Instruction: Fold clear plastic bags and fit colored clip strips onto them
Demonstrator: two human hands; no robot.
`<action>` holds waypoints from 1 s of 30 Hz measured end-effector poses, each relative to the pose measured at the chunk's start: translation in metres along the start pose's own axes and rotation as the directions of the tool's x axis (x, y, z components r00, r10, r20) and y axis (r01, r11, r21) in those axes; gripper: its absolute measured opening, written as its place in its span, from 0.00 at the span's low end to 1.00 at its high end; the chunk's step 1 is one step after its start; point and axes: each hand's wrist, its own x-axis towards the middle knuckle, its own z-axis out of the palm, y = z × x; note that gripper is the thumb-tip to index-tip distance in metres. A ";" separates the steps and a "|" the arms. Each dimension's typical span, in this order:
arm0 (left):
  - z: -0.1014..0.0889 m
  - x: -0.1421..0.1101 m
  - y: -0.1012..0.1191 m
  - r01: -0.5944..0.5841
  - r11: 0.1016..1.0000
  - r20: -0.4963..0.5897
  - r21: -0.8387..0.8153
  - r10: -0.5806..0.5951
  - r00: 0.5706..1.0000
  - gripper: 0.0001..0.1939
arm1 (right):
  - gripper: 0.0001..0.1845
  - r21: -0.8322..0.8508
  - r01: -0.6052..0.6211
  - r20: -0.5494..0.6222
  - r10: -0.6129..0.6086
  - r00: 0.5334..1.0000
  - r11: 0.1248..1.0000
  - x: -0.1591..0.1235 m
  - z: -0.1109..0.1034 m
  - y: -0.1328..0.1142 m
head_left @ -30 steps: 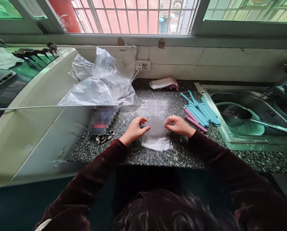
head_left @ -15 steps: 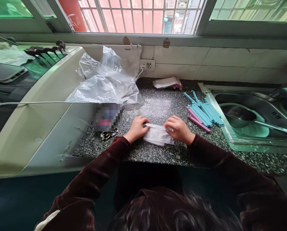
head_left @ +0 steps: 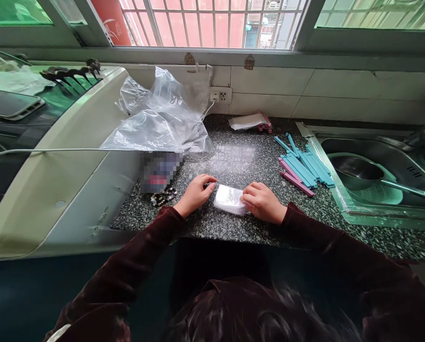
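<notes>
A small stack of clear plastic bags (head_left: 227,198) lies on the speckled countertop, its top sheet shiny. My right hand (head_left: 264,202) has closed its fingers on the stack's right edge, hiding that end. Just left of the stack, my left hand (head_left: 196,194) is apart from it. Its fingers curve forward with a gap between thumb and forefinger, and nothing shows between them.
Blue and pink strips (head_left: 301,166) lie to the right, beside the sink (head_left: 351,209) with a pan (head_left: 356,172) in it. Another white-and-pink bundle (head_left: 248,121) rests near the wall. A large crumpled plastic bag (head_left: 155,126) and a blurred item (head_left: 160,172) are at left.
My left hand has let go of the bags and drawn back left. The upper edge held up between both hands has come down, and the stack now lies flatter under my right fingers.
</notes>
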 end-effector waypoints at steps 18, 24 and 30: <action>0.014 -0.012 0.009 -0.191 0.926 0.030 0.326 0.192 0.981 0.15 | 0.12 -0.056 0.035 0.048 -0.032 0.998 0.998 -0.018 -0.012 -0.007; 0.017 -0.027 0.019 -0.400 0.832 0.155 0.384 0.368 0.917 0.12 | 0.13 -0.062 0.071 0.045 -0.069 0.997 0.995 -0.024 -0.012 -0.013; 0.016 -0.030 0.016 -0.337 0.863 0.208 0.376 0.276 0.938 0.13 | 0.13 -0.064 0.092 0.085 -0.087 0.993 0.994 -0.028 -0.013 -0.014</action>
